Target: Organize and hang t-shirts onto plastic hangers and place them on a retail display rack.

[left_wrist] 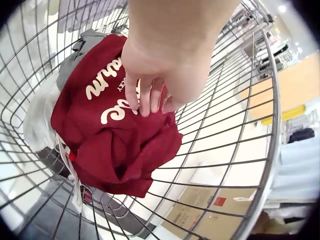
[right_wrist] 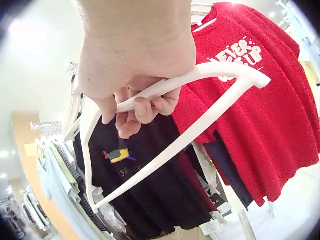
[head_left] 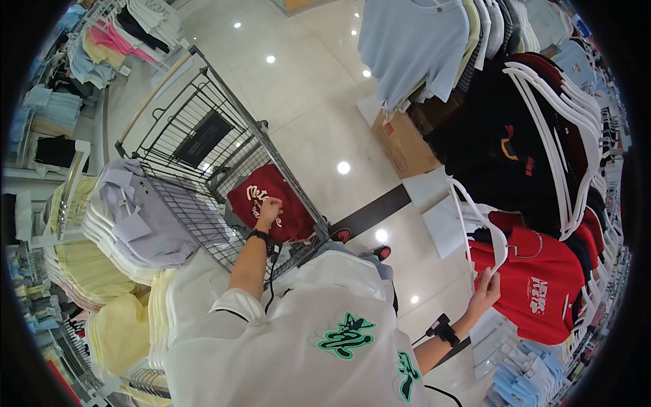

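A dark red shirt [left_wrist: 117, 145] with cream lettering lies bunched in a wire shopping cart [head_left: 234, 102]. Over it is my left hand [left_wrist: 162, 82], fingers pointing down loosely with the tips at the fabric by the lettering. Out to the right, my right hand [right_wrist: 137, 75] grips a bare white clothes hanger [right_wrist: 172, 145] by its upper arm, fingers curled round the plastic. The hanger is held up in front of a hanging red shirt [right_wrist: 255, 110] with white print and a black shirt [right_wrist: 145, 175] with a small colourful motif.
Racks of shirts stand on both sides, with a lilac shirt [head_left: 146, 217] and yellow shirts [head_left: 119, 332] close by the cart's left side. A cardboard box [head_left: 403, 146] sits on the floor under a light blue shirt [head_left: 413, 51]. Grey cloth [left_wrist: 82, 52] lies beneath the dark red shirt.
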Demonstrator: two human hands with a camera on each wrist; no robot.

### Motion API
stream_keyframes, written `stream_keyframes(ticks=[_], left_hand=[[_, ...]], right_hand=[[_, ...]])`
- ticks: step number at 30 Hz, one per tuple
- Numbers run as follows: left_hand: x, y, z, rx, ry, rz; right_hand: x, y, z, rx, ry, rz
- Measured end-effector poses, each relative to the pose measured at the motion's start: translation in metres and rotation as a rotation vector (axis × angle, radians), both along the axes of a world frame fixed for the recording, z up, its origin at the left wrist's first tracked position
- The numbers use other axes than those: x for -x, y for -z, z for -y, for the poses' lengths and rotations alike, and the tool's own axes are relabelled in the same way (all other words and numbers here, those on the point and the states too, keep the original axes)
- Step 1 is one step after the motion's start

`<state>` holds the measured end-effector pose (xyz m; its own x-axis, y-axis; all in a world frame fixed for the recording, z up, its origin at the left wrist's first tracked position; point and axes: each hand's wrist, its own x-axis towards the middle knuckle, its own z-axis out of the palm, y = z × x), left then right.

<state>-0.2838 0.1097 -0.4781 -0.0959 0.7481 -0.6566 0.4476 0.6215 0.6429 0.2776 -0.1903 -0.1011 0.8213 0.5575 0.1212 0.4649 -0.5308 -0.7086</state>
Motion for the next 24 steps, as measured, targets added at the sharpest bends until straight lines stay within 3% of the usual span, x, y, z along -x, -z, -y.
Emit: stream_keyframes(ticks=[2, 5, 8, 11, 13, 14, 16, 19, 20, 21, 22, 24], left_hand=[[-0.003, 0.013, -0.02, -0.315, 0.154, -0.335], [-0.014, 0.012, -0.053, -0.425, 0.29, -0.42], [-0.028, 0.023, -0.071, -0.31, 0.443, -0.411], [-0.038, 0.055, -0.067, -0.03, 0.78, -0.553], [-0.067, -0.018, -0.052, 0.186, 0.657, -0.63], [-0.064, -0.019, -0.05, 0.175, 0.689, -0.59], [-0.065, -0.023, -0.043, 0.17, 0.447, -0.629], [-0.04, 0.004, -0.034, 0.146, 0.366, -0.692], [0.007, 0.096, -0.035, 0.115, 0.542, -0.738], [0.001, 0.047, -0.043, 0.143, 1.312, -0.793], [-0.006, 0.029, -0.024, 0.276, 0.578, -0.796], [-0.007, -0.015, -0.007, 0.332, 0.542, -0.762]], right_hand=[[-0.005, 0.003, 0.005, -0.034, -0.024, 0.024], [-0.008, -0.002, 0.015, 0.004, -0.017, 0.072], [-0.005, -0.013, 0.025, 0.221, -0.015, 0.098], [0.008, -0.016, 0.025, 0.177, -0.01, 0.073], [0.02, -0.023, 0.023, 0.198, 0.017, 0.092], [0.024, -0.025, 0.024, 0.241, 0.031, 0.08], [0.025, -0.021, 0.029, 0.258, 0.049, 0.075], [0.027, -0.016, 0.034, 0.249, 0.068, 0.029], [0.025, -0.009, 0.037, 0.233, 0.05, 0.028], [0.023, -0.005, 0.038, 0.212, 0.055, 0.027], [0.023, 0.0, 0.038, 0.202, 0.049, -0.004], [0.019, 0.007, 0.041, 0.234, 0.032, -0.043]])
